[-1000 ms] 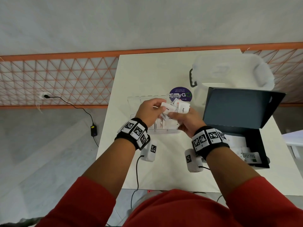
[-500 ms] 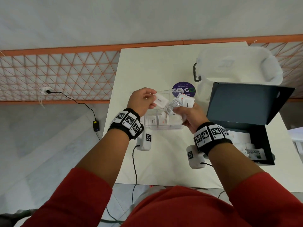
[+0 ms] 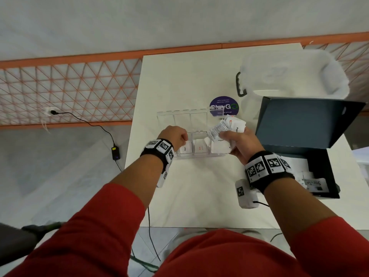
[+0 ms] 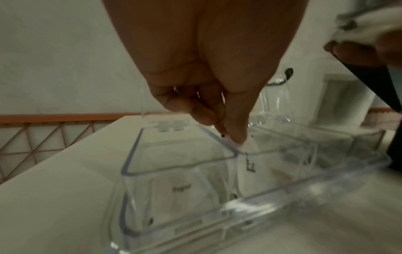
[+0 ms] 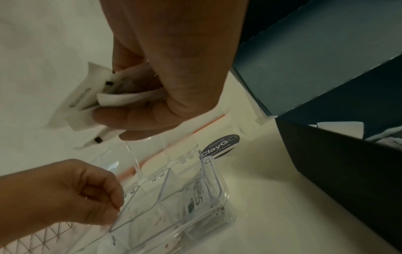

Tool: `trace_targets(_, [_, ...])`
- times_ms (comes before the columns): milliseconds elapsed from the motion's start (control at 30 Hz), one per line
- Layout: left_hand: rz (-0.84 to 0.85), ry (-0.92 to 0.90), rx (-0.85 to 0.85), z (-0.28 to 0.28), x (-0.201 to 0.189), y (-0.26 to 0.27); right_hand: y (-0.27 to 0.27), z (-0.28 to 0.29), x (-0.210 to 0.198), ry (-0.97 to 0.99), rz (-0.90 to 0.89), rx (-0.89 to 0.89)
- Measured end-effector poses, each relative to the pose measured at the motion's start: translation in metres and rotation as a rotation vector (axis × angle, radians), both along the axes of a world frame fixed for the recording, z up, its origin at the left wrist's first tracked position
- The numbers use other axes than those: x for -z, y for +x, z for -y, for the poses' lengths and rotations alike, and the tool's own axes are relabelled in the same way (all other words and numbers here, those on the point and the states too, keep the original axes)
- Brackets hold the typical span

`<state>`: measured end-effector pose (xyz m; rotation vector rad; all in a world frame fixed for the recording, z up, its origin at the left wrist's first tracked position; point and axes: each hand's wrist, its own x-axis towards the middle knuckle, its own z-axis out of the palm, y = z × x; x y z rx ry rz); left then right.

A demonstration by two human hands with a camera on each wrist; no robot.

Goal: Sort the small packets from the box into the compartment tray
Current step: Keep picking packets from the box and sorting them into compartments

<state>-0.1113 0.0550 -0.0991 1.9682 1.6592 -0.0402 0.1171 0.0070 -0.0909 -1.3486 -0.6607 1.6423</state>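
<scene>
A clear compartment tray (image 3: 199,156) with its lids tipped back stands mid-table; its compartments hold white packets. My left hand (image 3: 180,137) is over the tray's left end and pinches one white packet (image 4: 246,145) that reaches down into the second compartment from the left. The left wrist view shows my thumb and fingers (image 4: 236,130) on its top edge at the divider. My right hand (image 3: 229,136) hovers over the tray's right end and grips a bunch of white packets (image 3: 229,125), also seen as packets (image 5: 85,98) in the right wrist view. The dark box (image 3: 330,172) lies open at the right with packets inside.
The box's raised lid (image 3: 299,120) stands just right of my right hand. A translucent plastic bin (image 3: 289,72) sits at the back right, a round purple sticker (image 3: 223,106) behind the tray. The table's left edge is close to the tray; an orange railing lies beyond.
My left hand drew one packet from the bunch in my right hand and carried it left and down into the tray. The right hand kept its bunch above the tray's right end.
</scene>
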Motion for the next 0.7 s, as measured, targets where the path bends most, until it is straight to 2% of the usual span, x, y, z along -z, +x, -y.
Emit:
trace_targets(167, [-0.206,0.044,0.204,0.0,0.011,0.01,0.001,0.0,-0.003,-0.001,0.004,0.0])
trace_targets(300, [-0.201,0.053,0.222,0.0,0.015,0.007,0.001,0.001,-0.004,-0.009,0.022,-0.005])
trace_targets(367, [-0.078,0.128,0.175,0.003,0.011,0.004,0.0,0.002,-0.003,-0.013,0.026,-0.019])
trace_targets(467, [0.266,0.212,0.037,0.01,-0.007,0.004,-0.005,0.003,-0.003,-0.014,0.037,-0.042])
trace_targets(567, [0.511,0.145,-0.091,0.015,-0.028,0.015,-0.011,0.004,-0.003,-0.003,0.045,-0.069])
trace_targets(633, [0.556,0.035,-0.126,0.018,-0.035,0.022,-0.014,0.006,-0.004,0.007,0.042,-0.091])
trace_targets(700, [0.528,-0.017,-0.118,0.021,-0.036,0.028,-0.016,0.007,-0.004,0.016,0.027,-0.111])
